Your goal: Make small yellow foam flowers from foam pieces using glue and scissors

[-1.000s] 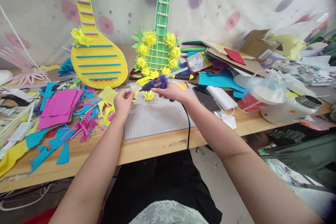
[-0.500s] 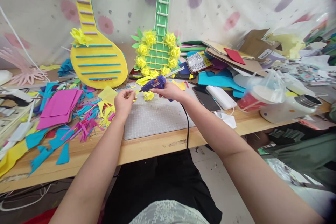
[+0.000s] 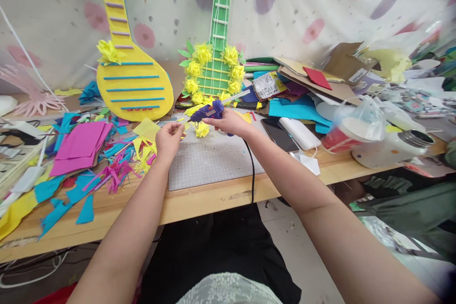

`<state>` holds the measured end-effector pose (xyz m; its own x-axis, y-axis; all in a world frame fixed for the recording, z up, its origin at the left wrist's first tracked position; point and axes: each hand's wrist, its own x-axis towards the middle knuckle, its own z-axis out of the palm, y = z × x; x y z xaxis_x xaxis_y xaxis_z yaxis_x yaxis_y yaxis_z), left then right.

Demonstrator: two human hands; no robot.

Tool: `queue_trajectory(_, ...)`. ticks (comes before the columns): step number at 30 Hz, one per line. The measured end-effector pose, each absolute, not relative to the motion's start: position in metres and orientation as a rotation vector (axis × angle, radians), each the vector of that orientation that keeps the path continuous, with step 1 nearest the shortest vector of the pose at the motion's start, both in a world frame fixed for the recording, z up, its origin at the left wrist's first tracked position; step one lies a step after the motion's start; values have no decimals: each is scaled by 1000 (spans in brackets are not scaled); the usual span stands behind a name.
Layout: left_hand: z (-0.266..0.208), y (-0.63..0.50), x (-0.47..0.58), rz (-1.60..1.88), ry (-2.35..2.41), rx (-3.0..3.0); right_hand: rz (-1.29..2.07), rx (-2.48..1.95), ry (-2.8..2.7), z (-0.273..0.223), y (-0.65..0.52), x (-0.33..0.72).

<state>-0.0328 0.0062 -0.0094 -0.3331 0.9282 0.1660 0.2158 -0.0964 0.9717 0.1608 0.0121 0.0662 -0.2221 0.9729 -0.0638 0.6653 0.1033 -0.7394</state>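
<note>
Glue gun point(image 3: 213, 112), mid-frame, tip towards the left, has drifted slightly leftward over the past second. From where I stand, the right hand point(image 3: 231, 122) grips it; the left hand point(image 3: 168, 139) pinches a small yellow scrap point(image 3: 185, 126) near its tip.

Left grip point(image 3: 169, 139) pinched, right grip point(image 3: 228, 122) curled

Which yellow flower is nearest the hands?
Flower on the grey mat, seen below the glue gun; others are on the yellow instrument and green instrument.
</note>
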Motion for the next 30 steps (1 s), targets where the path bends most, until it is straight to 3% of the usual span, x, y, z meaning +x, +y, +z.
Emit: queue_trajectory(30, -10, 7, -31, 1504, 1476, 1142, 803, -1608, -2016, 62, 16, 161)
